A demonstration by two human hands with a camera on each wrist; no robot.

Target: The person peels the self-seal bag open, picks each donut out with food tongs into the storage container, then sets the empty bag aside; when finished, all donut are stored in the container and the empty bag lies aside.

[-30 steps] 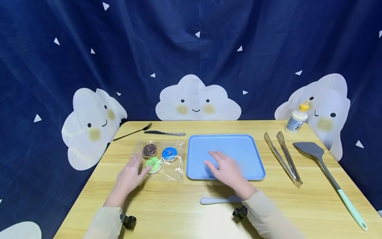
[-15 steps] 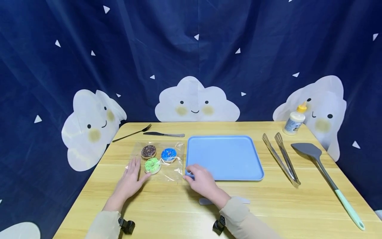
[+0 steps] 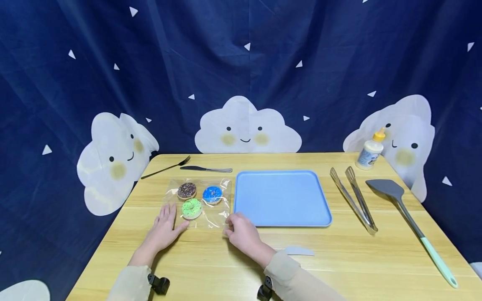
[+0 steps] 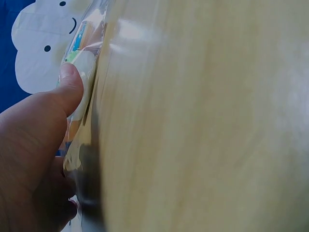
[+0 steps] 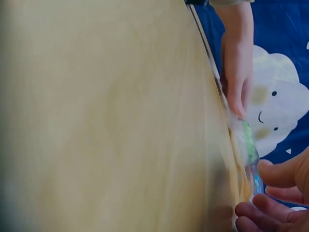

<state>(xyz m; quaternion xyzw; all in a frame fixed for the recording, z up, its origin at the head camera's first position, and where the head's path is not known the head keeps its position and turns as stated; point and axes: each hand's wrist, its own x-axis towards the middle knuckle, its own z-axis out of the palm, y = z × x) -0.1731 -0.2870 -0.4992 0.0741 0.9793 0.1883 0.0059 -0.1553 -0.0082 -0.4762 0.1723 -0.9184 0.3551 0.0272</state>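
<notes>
In the head view, a clear plastic bag (image 3: pixel 218 216) lies flat on the table with three small donuts inside. One is chocolate brown (image 3: pixel 187 191), one blue (image 3: pixel 212 195), and the nearest green (image 3: pixel 192 208). My left hand (image 3: pixel 160 232) rests at the bag's near left corner, fingers extended and thumb pointing at the green donut. At the near right corner is my right hand (image 3: pixel 244 237), its fingers loosely bent. The right wrist view has its thumb and fingertips (image 5: pixel 270 170) apart beside the bag's edge; whether they touch the plastic is unclear.
A blue tray (image 3: pixel 282 198) lies right of the bag. Tongs (image 3: pixel 355 200), a grey turner (image 3: pixel 406 213) and a yellow-capped bottle (image 3: pixel 370 152) are farther right. A fork (image 3: pixel 167 168) and table knife (image 3: pixel 206 169) lie behind. My right forearm partly covers a pale spreader (image 3: pixel 299 251).
My right hand has moved left from above the tray to the bag's near right corner. My left hand has shifted slightly back toward the bag's near left corner.
</notes>
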